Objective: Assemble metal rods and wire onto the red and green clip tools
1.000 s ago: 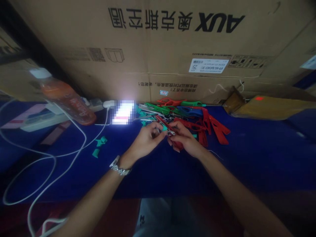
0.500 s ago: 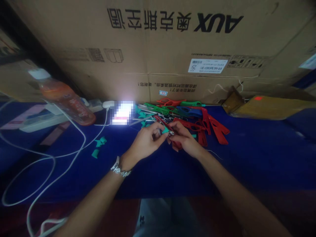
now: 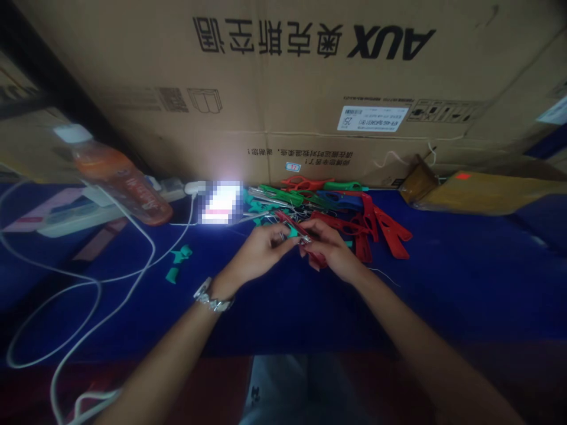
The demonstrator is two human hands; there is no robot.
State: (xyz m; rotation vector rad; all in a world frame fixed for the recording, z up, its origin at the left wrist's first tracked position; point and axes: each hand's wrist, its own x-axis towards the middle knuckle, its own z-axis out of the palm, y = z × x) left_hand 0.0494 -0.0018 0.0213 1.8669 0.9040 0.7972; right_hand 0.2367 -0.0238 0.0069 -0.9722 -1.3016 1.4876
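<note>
In front of the pile, my two hands meet around a red plastic casing [image 3: 289,222], which looks like the body of a long-nosed lighter. My right hand [image 3: 333,250] grips it with the fingers curled round. My left hand [image 3: 261,251] is closed at its other side, thumb and fingertips against a small teal piece [image 3: 293,232] and thin metal parts. What exactly lies between the fingertips is partly hidden. Behind the hands are red casings [image 3: 390,231], green casings [image 3: 279,195], a blue one [image 3: 341,200], metal tubes and more teal pieces.
Loose teal pieces [image 3: 181,254] lie left of my hands on the blue tabletop [image 3: 283,319]. White cables [image 3: 148,260] loop across the left side near a drink bottle [image 3: 119,177] and a bright screen [image 3: 221,202]. A large carton [image 3: 266,77] stands behind; a yellow packet [image 3: 482,192] lies right.
My left hand has shifted slightly left, and its wrist has turned a little. The teal piece shows less between the fingers. My right hand has barely moved.
</note>
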